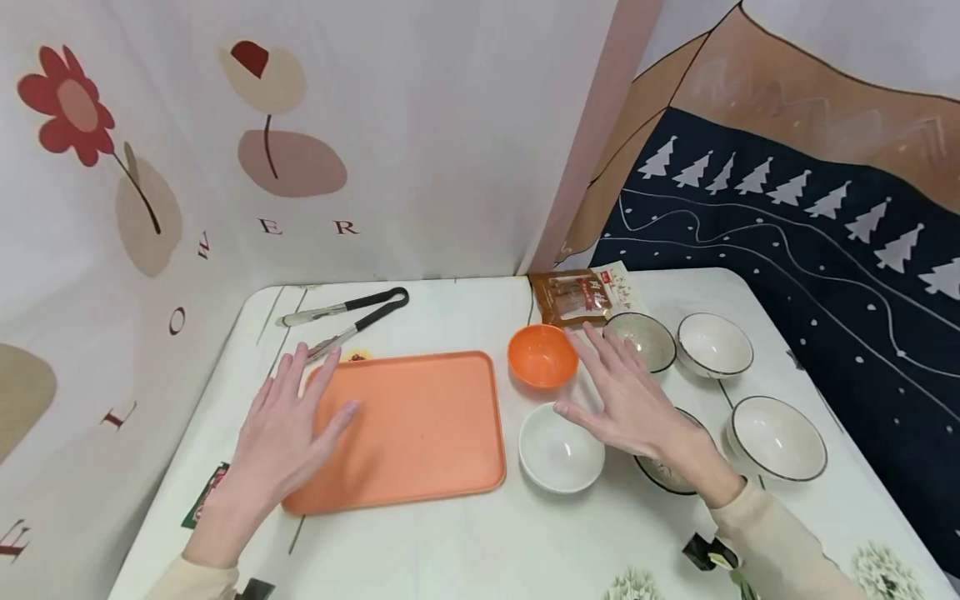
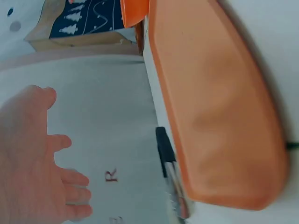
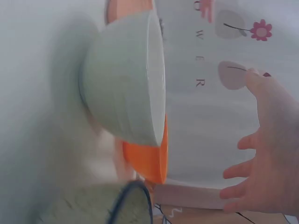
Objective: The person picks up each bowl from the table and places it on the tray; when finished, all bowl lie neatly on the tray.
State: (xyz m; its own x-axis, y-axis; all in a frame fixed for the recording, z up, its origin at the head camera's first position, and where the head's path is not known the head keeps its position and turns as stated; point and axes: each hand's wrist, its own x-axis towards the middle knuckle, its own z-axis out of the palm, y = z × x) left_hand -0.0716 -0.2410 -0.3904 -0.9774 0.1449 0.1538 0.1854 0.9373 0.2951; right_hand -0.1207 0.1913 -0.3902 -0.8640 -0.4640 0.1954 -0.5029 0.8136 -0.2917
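Observation:
My left hand (image 1: 273,437) hovers over the left edge of an orange tray (image 1: 420,433), fingers spread and holding nothing. The same hand (image 2: 35,163) appears in the left wrist view with its fingers apart. Above the bowls on the right, my right hand (image 1: 637,400) is also spread and holds nothing. Nearest to it are a plain white bowl (image 1: 561,454) and a small orange bowl (image 1: 543,354). It partly covers a dark-rimmed patterned bowl (image 1: 663,477). Behind the tray lie metal tongs (image 1: 382,310) with black handles.
A greenish dark-rimmed bowl (image 1: 647,337) and two white dark-rimmed bowls, one farther back (image 1: 716,343) and one nearer (image 1: 780,437), stand at right. A brown food packet (image 1: 573,297) lies at the back. A small dark packet (image 1: 204,498) lies at left. Curtains hang behind the table.

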